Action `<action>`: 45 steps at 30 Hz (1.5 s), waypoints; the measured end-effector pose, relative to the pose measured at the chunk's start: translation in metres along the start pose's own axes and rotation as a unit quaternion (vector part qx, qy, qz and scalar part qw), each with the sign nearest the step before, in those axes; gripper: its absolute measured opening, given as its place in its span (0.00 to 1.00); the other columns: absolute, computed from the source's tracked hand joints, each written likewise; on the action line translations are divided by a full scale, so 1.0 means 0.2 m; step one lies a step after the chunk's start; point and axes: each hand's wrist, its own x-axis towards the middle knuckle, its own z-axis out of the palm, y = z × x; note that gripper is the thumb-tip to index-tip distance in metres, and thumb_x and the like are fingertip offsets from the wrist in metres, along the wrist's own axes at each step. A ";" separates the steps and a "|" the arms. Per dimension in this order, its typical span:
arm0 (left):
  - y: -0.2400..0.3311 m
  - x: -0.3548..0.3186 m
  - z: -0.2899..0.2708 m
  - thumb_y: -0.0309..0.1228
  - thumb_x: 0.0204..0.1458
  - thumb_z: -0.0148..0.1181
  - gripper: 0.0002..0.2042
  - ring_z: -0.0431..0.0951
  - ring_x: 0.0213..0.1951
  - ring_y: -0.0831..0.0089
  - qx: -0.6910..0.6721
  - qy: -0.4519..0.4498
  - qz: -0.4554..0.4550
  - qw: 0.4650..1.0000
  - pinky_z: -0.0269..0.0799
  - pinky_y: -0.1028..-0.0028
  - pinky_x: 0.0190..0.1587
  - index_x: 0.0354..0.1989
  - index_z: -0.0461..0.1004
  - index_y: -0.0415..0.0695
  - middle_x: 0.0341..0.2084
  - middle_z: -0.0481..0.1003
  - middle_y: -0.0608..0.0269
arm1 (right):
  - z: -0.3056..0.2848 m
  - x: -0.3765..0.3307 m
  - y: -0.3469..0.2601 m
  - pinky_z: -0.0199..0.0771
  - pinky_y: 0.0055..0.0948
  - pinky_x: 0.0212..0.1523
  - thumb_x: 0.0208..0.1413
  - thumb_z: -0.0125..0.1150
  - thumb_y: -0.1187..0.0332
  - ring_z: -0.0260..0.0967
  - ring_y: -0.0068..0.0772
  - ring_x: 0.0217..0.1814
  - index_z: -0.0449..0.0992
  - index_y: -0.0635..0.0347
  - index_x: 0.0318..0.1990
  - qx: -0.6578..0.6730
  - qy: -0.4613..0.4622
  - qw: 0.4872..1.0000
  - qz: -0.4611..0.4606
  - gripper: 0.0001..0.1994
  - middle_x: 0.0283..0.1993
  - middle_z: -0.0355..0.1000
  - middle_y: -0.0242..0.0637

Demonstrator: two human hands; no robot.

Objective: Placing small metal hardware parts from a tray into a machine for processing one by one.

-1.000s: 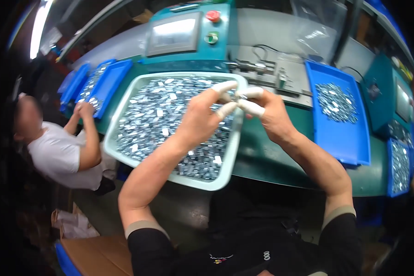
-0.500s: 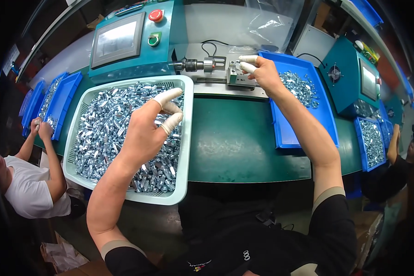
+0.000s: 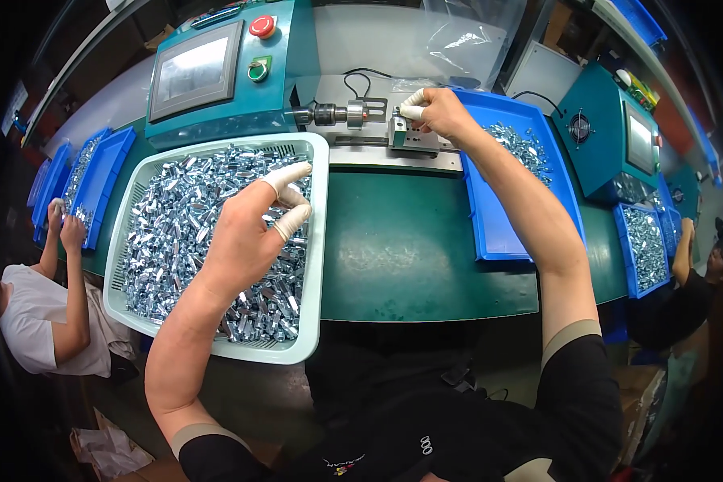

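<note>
Green matting covers the bench [image 3: 410, 249], with teal machines along its back edge. Right of centre at the back, a small metal fixture [image 3: 414, 135] sits on a steel plate, facing a horizontal spindle [image 3: 333, 114]. The right hand [image 3: 440, 112] is on top of this fixture, its capped fingertips [image 3: 412, 100] pinched together at the upper edge; whether a part lies between them cannot be told. The left hand [image 3: 249, 237] hovers over a pale tray [image 3: 317, 209] heaped with small shiny metal parts [image 3: 177, 217]; its capped thumb and two fingers are spread apart and slightly curled, gripping nothing that shows. This tray lies on the left of the bench, well apart from the fixture. Just right of the fixture a blue bin [image 3: 498, 233] holds a smaller pile of the same parts near its far end. Behind the tray stands a control box with a screen [image 3: 194, 68], a red button [image 3: 261, 26] and a green one below it. Further blue bins of parts lie at the far left and far right, where two other people sit at work, each with hands at a bin.
</note>
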 end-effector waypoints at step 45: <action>0.02 0.01 -0.02 0.23 0.57 0.69 0.22 0.83 0.37 0.65 0.002 -0.007 -0.023 1.000 0.78 0.66 0.42 0.61 0.77 0.41 0.34 0.83 0.58 | 0.24 -0.45 0.01 0.77 0.26 0.57 0.65 0.65 0.72 0.75 0.31 0.64 0.63 0.68 0.72 0.193 0.046 0.978 -0.060 0.30 0.64 0.76 0.49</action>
